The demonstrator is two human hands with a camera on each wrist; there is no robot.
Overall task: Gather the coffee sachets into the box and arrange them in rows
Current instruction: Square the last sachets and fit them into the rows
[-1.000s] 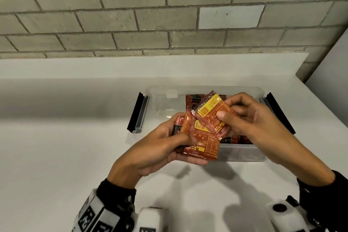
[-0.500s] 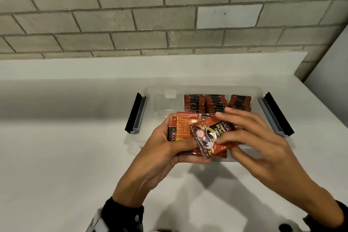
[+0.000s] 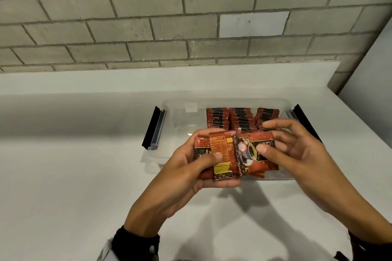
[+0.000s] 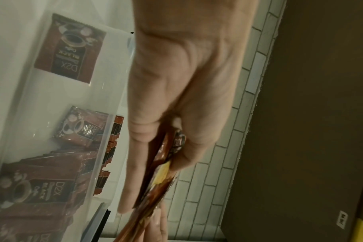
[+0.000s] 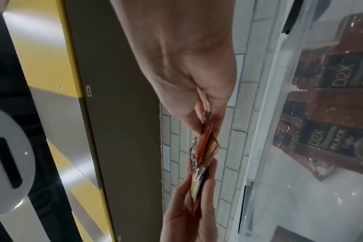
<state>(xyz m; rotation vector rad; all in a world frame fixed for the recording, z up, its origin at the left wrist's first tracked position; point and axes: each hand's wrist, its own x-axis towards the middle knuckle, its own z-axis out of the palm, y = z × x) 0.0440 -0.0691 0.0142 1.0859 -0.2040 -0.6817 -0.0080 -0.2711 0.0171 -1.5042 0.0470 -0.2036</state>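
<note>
Above the front of the clear plastic box [image 3: 176,108], both hands hold a small stack of red coffee sachets [image 3: 224,154]. My left hand [image 3: 197,161] grips the stack's left side, thumb on top, back labels facing up. My right hand [image 3: 273,150] pinches the top sachet [image 3: 252,150], which shows its coffee-cup front. Three rows of upright sachets [image 3: 241,119] stand in the box's right half. The left wrist view shows the held stack [image 4: 166,163] edge on and a single sachet [image 4: 71,49] lying apart inside the box. In the right wrist view the held sachets [image 5: 203,150] span both hands.
The box sits on a white counter [image 3: 74,176] against a grey brick wall [image 3: 169,17]. Black latch handles stick out at its left end [image 3: 152,129] and right end [image 3: 305,121]. The left half of the box's floor [image 3: 186,125] is bare. A white wall [image 3: 371,70] closes the right side.
My right hand turned the top sachet from its yellow back to its coffee-cup front and laid it flat on the stack. Both hands sank slightly toward me, uncovering the rows in the box.
</note>
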